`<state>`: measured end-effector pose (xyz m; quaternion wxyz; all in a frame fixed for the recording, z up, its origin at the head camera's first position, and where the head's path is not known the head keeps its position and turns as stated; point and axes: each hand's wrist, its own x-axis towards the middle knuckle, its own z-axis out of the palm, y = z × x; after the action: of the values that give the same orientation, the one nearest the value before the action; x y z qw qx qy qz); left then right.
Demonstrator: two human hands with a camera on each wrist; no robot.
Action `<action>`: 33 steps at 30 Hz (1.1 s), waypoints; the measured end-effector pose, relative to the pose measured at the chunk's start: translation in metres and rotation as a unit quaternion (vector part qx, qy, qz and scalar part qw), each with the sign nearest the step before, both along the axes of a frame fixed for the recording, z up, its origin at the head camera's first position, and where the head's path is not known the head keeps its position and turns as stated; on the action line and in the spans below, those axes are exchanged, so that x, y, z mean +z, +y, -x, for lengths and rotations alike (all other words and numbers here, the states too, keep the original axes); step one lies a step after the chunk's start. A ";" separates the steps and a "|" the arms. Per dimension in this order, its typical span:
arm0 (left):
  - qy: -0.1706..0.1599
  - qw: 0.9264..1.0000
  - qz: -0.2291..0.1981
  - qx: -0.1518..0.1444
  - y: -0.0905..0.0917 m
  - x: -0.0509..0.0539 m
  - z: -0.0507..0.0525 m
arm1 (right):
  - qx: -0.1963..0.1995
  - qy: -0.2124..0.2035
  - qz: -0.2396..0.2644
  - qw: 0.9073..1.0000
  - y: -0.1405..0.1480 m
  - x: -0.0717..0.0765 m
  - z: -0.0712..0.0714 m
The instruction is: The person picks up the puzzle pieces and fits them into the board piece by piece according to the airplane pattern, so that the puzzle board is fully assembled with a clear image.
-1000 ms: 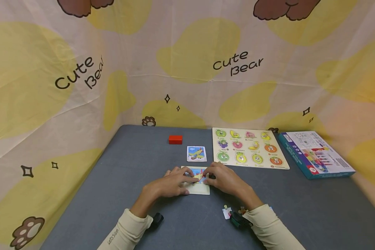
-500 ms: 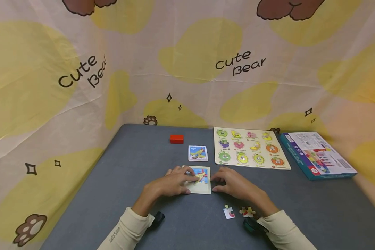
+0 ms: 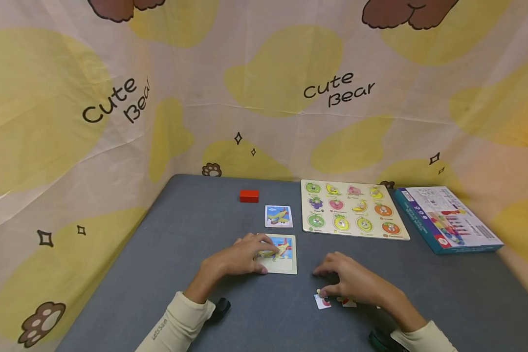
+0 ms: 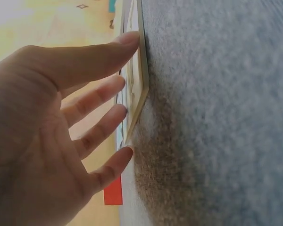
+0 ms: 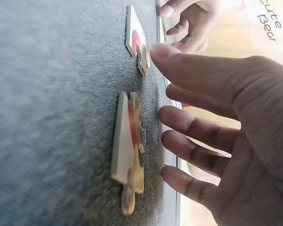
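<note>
- Head view: The left hand (image 3: 245, 256) is at the left side of a small pale puzzle tray (image 3: 281, 268), which lies flat on the gray bench (image 3: 158, 274). Its fingers reach over a plane picture in the far part of the tray. The near part is plain.
- Head view: The right hand (image 3: 351, 278) is above two puzzle bits, just to the right of the tray. Its fingers and thumb are apart. The thumb is by the left puzzle bit (image 3: 322, 302), and the hand hides some of the right puzzle bit (image 3: 348, 303).
- Head view: A plane card (image 3: 278, 216) lies just behind the tray. Behind that is a red block (image 3: 249, 196). To the right are a fruit board (image 3: 353, 217) and a flat box (image 3: 449, 220). A yellow and pink bear cloth (image 3: 264, 105) hangs all around.
- Left wrist view: The left hand's fingers are spread, and its thumb rests on the tray's edge.
- Right wrist view: The right hand has a gap between thumb and fingers and holds nothing. Both bits lie on the bench. I can't tell if the thumb touches one.
</note>
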<state>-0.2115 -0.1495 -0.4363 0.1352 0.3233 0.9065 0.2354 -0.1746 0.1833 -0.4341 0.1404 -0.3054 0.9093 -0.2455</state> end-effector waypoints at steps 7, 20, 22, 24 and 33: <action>-0.029 0.999 -0.018 0.030 -0.010 0.002 0.005 | 0.017 -0.001 -0.019 1.000 0.009 0.002 -0.011; -0.031 0.998 -0.023 0.040 -0.022 0.003 0.009 | 0.028 0.017 -0.013 0.999 0.014 0.000 -0.020; -0.032 0.998 -0.023 0.041 -0.022 0.003 0.009 | 0.028 0.016 -0.009 0.999 0.015 -0.001 -0.020; -0.036 0.998 -0.024 0.046 -0.022 0.003 0.009 | 0.030 0.017 -0.004 0.999 0.015 0.000 -0.021; -0.045 0.997 -0.023 0.059 -0.021 0.002 0.008 | 0.033 0.036 0.001 0.999 0.013 -0.004 -0.022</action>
<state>-0.2194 -0.1702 -0.4346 0.1546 0.2609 0.9115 0.2778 -0.1527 0.1966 -0.4379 0.1151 -0.3444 0.9029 -0.2300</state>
